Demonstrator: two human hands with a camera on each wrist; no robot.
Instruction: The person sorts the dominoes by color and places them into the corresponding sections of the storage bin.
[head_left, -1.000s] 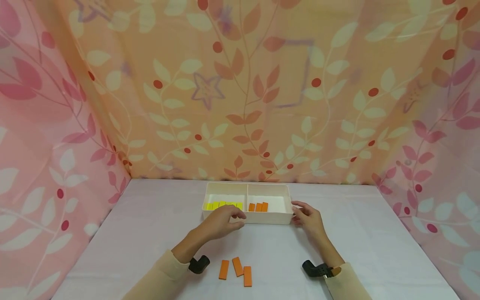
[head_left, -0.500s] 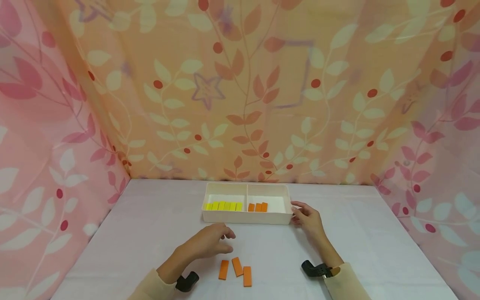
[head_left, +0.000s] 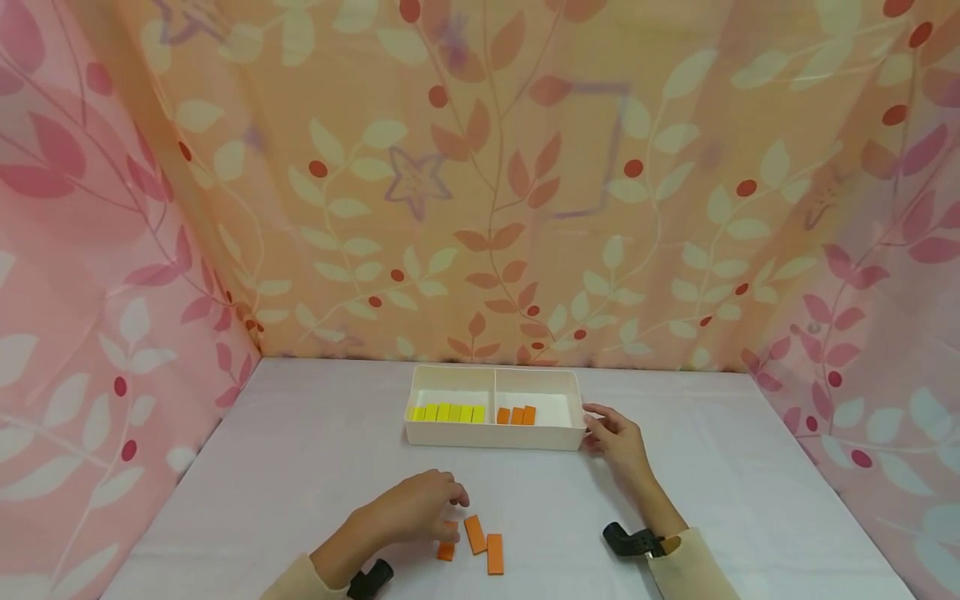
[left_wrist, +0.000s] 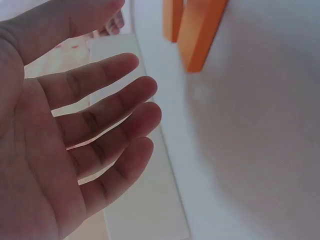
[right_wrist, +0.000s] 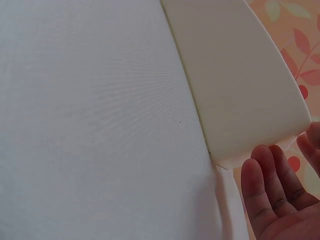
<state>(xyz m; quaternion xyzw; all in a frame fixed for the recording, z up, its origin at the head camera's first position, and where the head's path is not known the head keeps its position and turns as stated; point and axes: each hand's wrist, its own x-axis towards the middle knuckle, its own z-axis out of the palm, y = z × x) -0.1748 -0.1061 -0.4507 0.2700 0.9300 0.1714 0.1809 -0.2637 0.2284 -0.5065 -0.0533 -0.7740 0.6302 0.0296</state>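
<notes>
My left hand (head_left: 412,510) hovers over the left one of three loose orange tiles (head_left: 496,555) on the table, partly covering it in the head view. In the left wrist view its fingers (left_wrist: 107,117) are spread and loosely bent, with nothing between them. Behind it stands a cream two-compartment box (head_left: 487,436). Several yellow tiles (head_left: 450,413) line the front of its left compartment, and three orange tiles (head_left: 517,415) lean in the right one. At the box's right end rests my right hand (head_left: 620,446), its fairly straight fingertips (right_wrist: 252,172) against the end wall.
A white cloth covers the table (head_left: 300,450). Patterned fabric (head_left: 525,250) hangs behind the box and along both sides. Each wrist wears a black strap-mounted camera (head_left: 630,540).
My left hand has come back from the box's front, toward me and down, to the loose orange tiles. The right hand stays at the box's end.
</notes>
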